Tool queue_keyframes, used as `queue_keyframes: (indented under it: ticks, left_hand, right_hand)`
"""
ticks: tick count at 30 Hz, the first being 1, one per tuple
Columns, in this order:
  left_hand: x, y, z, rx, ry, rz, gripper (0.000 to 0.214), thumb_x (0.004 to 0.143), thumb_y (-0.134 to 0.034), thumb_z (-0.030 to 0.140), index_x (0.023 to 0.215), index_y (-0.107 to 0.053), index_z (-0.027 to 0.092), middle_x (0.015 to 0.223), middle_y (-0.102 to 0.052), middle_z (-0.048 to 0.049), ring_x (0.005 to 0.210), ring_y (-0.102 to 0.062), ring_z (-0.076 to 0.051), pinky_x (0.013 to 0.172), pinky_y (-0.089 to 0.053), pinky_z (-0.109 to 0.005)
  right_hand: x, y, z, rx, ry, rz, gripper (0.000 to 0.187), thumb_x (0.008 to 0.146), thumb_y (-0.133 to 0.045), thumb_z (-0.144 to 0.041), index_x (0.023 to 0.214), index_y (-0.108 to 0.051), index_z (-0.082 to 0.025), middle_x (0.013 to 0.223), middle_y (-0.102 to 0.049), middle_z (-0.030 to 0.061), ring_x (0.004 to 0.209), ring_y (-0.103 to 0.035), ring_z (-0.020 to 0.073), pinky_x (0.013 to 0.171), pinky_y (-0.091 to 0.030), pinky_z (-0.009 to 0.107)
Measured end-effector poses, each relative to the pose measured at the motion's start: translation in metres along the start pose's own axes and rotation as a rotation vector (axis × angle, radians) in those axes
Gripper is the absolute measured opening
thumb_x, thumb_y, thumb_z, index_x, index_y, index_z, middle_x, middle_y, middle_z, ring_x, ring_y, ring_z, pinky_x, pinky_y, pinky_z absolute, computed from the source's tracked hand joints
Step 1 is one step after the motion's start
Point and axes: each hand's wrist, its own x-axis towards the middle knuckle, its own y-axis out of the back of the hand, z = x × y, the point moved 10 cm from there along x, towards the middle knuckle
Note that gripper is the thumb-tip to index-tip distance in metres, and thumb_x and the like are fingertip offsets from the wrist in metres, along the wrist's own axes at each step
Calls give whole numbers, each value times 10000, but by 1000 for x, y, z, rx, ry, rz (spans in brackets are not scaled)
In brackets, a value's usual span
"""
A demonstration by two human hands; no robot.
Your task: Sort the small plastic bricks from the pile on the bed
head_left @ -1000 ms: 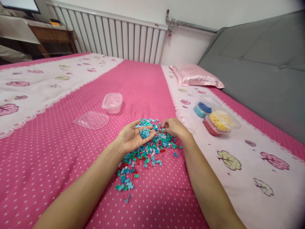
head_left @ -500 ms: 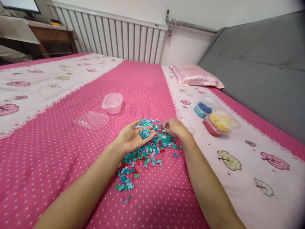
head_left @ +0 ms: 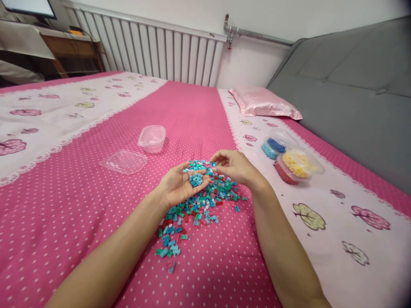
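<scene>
My left hand (head_left: 181,186) lies palm up over the pile, cupping a small heap of light blue toy bricks (head_left: 195,179) on its fingers. My right hand (head_left: 235,166) hovers just right of it, thumb and fingers pinched around what looks like one small blue toy brick (head_left: 213,164). Beneath both hands spreads a loose pile of toy bricks (head_left: 208,199) in teal, green, blue, red, pink and white. Part of the pile is hidden by my hands.
A clear plastic tub (head_left: 152,139) and a clear lid (head_left: 124,161) rest on the pink bedspread (head_left: 192,107) to the left. On the right are a tub of blue bricks (head_left: 272,147) and stacked tubs of yellow and red bricks (head_left: 293,164). A pink pillow (head_left: 263,102) lies beyond.
My right hand has lifted from the right side of the pile and moved left, closer to my left hand's fingertips. My left hand stays in place with its bricks.
</scene>
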Motion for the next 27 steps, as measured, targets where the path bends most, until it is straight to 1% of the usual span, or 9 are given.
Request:
queue_keyframes:
  ticks: [5, 9, 12, 14, 16, 18, 21, 24, 27]
  left_hand:
    - [1, -1, 3, 6, -34, -21, 326, 939, -317, 253, 1045, -549, 49, 750, -661, -117, 749, -671, -196, 756, -553, -326]
    - [1, -1, 5, -9, -57, -30, 282, 936, -327, 230, 1016, -552, 80, 804, -665, -112, 772, -671, -197, 767, -553, -339]
    - [1, -1, 2, -22, -31, -15, 327, 939, -327, 256, 1067, -539, 42, 841, -667, -154, 861, -669, -228, 796, -550, -334]
    - [0, 0, 1, -24, -16, -4, 362, 940, -327, 275, 1100, -527, 20, 851, -668, -174, 916, -663, -250, 806, -550, -328]
    - [0, 0, 0, -16, -3, 1, 390, 941, -322, 290, 1120, -517, 5, 850, -668, -186, 936, -661, -261, 800, -553, -318]
    - [1, 0, -1, -9, 7, -6, 410, 942, -312, 302, 1136, -510, -1, 851, -668, -193, 934, -664, -262, 788, -556, -313]
    - [2, 1, -2, -6, 19, -24, 415, 941, -307, 306, 1149, -507, 9, 865, -670, -192, 922, -669, -260, 771, -561, -319]
    - [2, 2, -2, -7, 18, -25, 409, 938, -314, 304, 1142, -512, 10, 874, -671, -194, 923, -670, -262, 770, -560, -323]
    - [2, 3, -2, -1, 11, -9, 404, 938, -315, 301, 1127, -518, 7, 868, -672, -193, 911, -671, -261, 773, -559, -326]
  right_hand:
    - [-8, -25, -33, 129, 124, -130, 213, 701, -649, -65, 900, -661, -139, 750, -656, -1, 661, -594, 106, 621, -465, 202]
    - [-8, -28, -34, 146, 104, -121, 278, 700, -622, -38, 953, -659, -147, 801, -673, 11, 696, -618, 113, 653, -491, 213]
    - [-4, -6, -20, 67, 29, 42, 240, 723, -619, -42, 930, -674, -151, 805, -681, 22, 728, -634, 131, 683, -505, 231]
    - [-3, 14, -7, -66, -30, 177, 219, 748, -613, -44, 922, -684, -157, 810, -688, 24, 741, -641, 137, 722, -504, 246]
    - [-2, 24, 8, -223, -101, 228, 218, 766, -610, -45, 931, -693, -160, 826, -697, 31, 762, -648, 147, 758, -497, 256]
    - [0, 23, 25, -352, -180, 193, 235, 781, -597, -43, 954, -702, -162, 869, -708, 44, 814, -654, 162, 791, -487, 256]
    - [3, 10, 49, -481, -272, 91, 240, 805, -592, -73, 989, -710, -172, 933, -714, 59, 897, -650, 180, 827, -472, 253]
    - [5, -4, 66, -537, -329, 20, 204, 796, -653, -157, 984, -719, -198, 939, -716, 51, 909, -649, 189, 806, -472, 245]
    - [6, -13, 76, -548, -357, -6, 186, 781, -690, -204, 963, -727, -209, 925, -717, 44, 887, -652, 185, 775, -474, 232]
